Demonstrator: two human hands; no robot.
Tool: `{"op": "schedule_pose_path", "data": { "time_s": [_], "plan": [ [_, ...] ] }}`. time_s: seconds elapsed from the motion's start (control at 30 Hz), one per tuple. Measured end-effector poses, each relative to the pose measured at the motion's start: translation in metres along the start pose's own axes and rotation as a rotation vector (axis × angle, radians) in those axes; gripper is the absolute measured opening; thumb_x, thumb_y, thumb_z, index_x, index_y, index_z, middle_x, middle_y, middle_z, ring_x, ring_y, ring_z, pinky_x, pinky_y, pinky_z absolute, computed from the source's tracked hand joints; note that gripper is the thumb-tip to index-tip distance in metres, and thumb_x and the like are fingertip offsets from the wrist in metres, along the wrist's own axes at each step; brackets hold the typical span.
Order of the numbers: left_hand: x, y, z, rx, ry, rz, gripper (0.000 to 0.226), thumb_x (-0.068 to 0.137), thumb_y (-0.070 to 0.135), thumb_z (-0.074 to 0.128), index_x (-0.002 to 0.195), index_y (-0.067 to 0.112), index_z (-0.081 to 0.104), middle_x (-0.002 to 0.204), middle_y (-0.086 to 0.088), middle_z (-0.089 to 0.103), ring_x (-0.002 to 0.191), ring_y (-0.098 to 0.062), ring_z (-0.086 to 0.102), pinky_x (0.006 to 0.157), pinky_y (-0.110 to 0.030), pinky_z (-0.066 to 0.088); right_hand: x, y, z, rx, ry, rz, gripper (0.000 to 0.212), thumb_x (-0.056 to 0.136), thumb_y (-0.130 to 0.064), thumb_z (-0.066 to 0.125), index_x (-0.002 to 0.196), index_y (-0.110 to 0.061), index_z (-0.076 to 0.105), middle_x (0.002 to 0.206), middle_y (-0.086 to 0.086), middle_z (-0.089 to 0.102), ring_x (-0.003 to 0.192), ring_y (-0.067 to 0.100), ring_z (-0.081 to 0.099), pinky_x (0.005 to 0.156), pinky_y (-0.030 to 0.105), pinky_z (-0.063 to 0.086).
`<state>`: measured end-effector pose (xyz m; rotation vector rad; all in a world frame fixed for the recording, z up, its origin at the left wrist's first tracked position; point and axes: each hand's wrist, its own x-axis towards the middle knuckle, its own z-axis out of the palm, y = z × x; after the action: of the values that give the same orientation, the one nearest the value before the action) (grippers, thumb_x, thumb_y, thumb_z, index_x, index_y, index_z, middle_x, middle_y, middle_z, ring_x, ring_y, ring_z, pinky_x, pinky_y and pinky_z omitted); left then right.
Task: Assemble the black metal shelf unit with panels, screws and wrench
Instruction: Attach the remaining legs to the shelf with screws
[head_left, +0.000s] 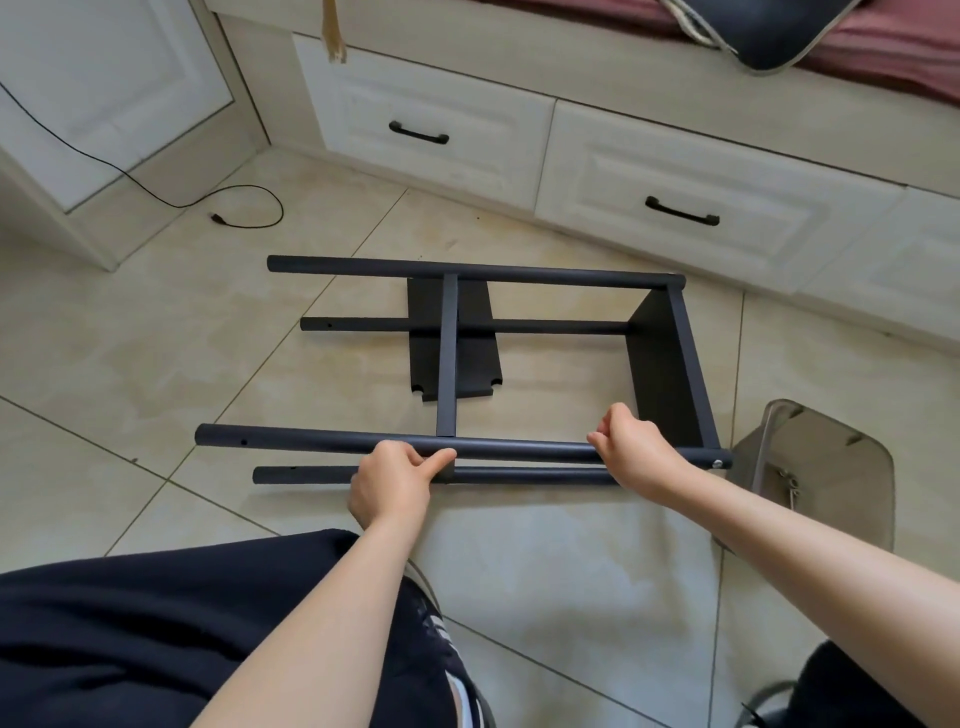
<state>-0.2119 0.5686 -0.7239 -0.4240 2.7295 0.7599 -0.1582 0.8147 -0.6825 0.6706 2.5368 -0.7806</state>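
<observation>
The half-built shelf frame (467, 364) is lying on its side on the tile floor (156, 338), one end panel (670, 374) bolted on. Left hand (389, 480) and right hand (631, 449) both have fingers curled round the near top pole (519, 448). The loose panel (467, 332) underneath could slip if the frame gets tipped.

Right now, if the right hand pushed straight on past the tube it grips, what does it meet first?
Likely the upright end panel just beyond the right hand; depth is unclear from one view, and it might pass into the open frame beside the panel.
</observation>
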Motion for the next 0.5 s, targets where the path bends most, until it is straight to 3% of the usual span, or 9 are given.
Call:
{"op": "schedule_pose_path", "data": {
  "time_s": [0.1,0.27,0.33,0.4,0.47,0.5],
  "plan": [
    [0.003,0.011,-0.009,0.296,0.037,0.152,0.051,0.081,0.068,0.066,0.067,0.02,0.056,0.062,0.005,0.05,0.054,-0.015,0.045,0.046,-0.025,0.025,0.001,0.0,-0.001,0.0,-0.002,-0.008,0.014,0.104,-0.026,0.045,0.101,-0.012,0.042,0.089,0.007,0.056,0.075,0.017,0.056,0.055,0.024,0.039],
    [0.02,0.023,-0.025,0.687,0.032,0.49,0.053,0.081,0.07,0.064,0.096,0.02,0.052,0.083,0.003,0.053,0.075,-0.02,0.053,0.056,-0.028,0.035,0.001,-0.002,-0.001,-0.019,0.005,-0.019,0.014,0.104,-0.025,0.046,0.102,-0.011,0.042,0.087,0.006,0.055,0.073,0.017,0.055,0.056,0.025,0.04],
    [0.031,0.027,-0.028,0.744,0.032,0.681,0.068,0.079,0.067,0.069,0.124,0.021,0.047,0.108,0.0,0.054,0.094,-0.021,0.054,0.07,-0.029,0.041,0.001,-0.004,-0.001,-0.031,0.013,-0.017,0.016,0.104,-0.025,0.045,0.103,-0.01,0.043,0.091,0.01,0.057,0.075,0.019,0.056,0.063,0.031,0.047],
    [0.044,0.029,-0.031,0.824,-0.007,0.869,0.088,0.079,0.067,0.069,0.147,0.025,0.032,0.139,-0.005,0.045,0.123,-0.026,0.046,0.095,-0.037,0.041,0.002,-0.007,-0.001,-0.048,0.018,-0.007,0.018,0.104,-0.025,0.044,0.106,-0.007,0.044,0.095,0.013,0.057,0.079,0.023,0.058,0.073,0.038,0.053],
    [0.055,0.033,-0.036,0.987,-0.081,1.011,0.095,0.085,0.071,0.059,0.159,0.031,0.015,0.163,-0.007,0.021,0.148,-0.033,0.023,0.117,-0.048,0.025,0.002,-0.009,-0.001,-0.063,0.019,-0.002,0.019,0.104,-0.025,0.044,0.109,-0.006,0.044,0.098,0.014,0.057,0.083,0.024,0.059,0.08,0.042,0.054],
    [0.06,0.035,-0.036,1.077,-0.127,1.068,0.092,0.088,0.073,0.051,0.16,0.031,0.012,0.168,-0.005,0.01,0.154,-0.033,0.01,0.122,-0.052,0.014,0.003,-0.009,-0.001,-0.07,0.02,-0.003,0.019,0.104,-0.025,0.044,0.109,-0.006,0.043,0.098,0.014,0.058,0.083,0.024,0.059,0.081,0.043,0.054]
  ]
}}
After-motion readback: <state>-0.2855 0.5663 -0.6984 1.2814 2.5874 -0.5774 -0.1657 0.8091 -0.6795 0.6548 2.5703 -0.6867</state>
